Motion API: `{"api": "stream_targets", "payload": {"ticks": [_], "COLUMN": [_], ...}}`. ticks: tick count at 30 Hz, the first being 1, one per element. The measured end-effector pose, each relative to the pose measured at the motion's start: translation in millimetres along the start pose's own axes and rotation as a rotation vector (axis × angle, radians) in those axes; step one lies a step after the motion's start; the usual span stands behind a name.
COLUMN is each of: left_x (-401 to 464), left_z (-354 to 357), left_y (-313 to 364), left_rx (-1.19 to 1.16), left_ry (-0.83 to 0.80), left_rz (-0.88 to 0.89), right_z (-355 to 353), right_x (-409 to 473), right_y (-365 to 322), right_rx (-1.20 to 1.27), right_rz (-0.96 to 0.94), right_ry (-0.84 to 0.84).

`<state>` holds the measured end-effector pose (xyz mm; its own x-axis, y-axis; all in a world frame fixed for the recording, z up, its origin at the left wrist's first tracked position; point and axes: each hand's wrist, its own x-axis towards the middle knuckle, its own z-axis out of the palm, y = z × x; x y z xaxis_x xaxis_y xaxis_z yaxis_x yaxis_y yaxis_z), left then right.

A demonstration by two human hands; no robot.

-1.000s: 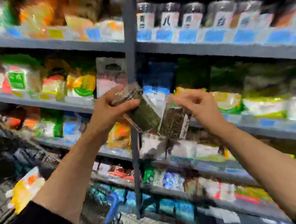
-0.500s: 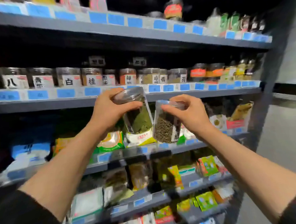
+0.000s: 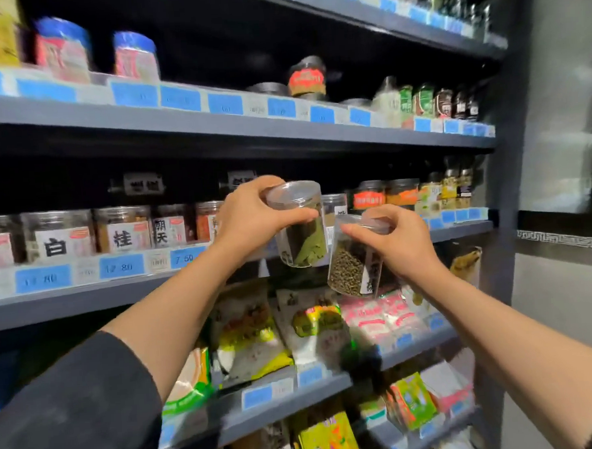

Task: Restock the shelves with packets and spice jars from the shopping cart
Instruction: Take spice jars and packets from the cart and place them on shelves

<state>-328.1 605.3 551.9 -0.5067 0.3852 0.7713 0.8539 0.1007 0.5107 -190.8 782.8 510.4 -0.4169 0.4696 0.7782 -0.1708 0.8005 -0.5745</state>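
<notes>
The left hand is gripping a clear plastic jar of green leaves round its lid end, thumb lying across the front and fingers curled over the top. That jar's long axis is running close to vertical, lid up and tipped slightly toward the left, base pointing down. The right hand is pinching a second clear jar of small brownish-green seeds by its lid rim, fingers curled over the top. This jar's long axis is leaning, with the lid up and to the right and the base down and to the left; a white label strip is running down its right side. Both jars are being held in the air in front of the spice-jar shelf, the leaf jar level with that shelf's front edge and the seed jar just below and to the right of the leaf jar, their sides touching or nearly so; which, I cannot tell. On the spice-jar shelf a row of labelled jars is standing upright behind blue price tags. Below that shelf, packets are leaning on the next shelf down.
</notes>
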Motion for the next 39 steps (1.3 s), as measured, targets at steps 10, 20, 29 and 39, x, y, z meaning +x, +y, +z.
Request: {"api": "stream_targets", "payload": {"ticks": [10, 20, 29, 39], "left_x": [73.4, 104.5, 112.7, 113.8], "left_z": [47.4, 71.0, 47.3, 51.4], "left_y": [-9.6, -4.4, 7.1, 9.5], "left_rx": [0.162, 0.567, 0.309, 0.638], "left_ry": [0.053, 0.099, -0.219, -0.307], "left_rz": [0.087, 0.023, -0.165, -0.110], "right_z": [-3.1, 2.6, 7.1, 10.8], "right_x": [47.3, 94.8, 121.4, 126.7], "right_y": [32.5, 71.6, 85.4, 97.1], "right_rx": [-0.032, 0.120, 0.209, 0.332], "right_rz": [-0.039, -0.060, -0.145, -0.133], "right_ry": [0.138, 0.158, 0.085, 0.026]}}
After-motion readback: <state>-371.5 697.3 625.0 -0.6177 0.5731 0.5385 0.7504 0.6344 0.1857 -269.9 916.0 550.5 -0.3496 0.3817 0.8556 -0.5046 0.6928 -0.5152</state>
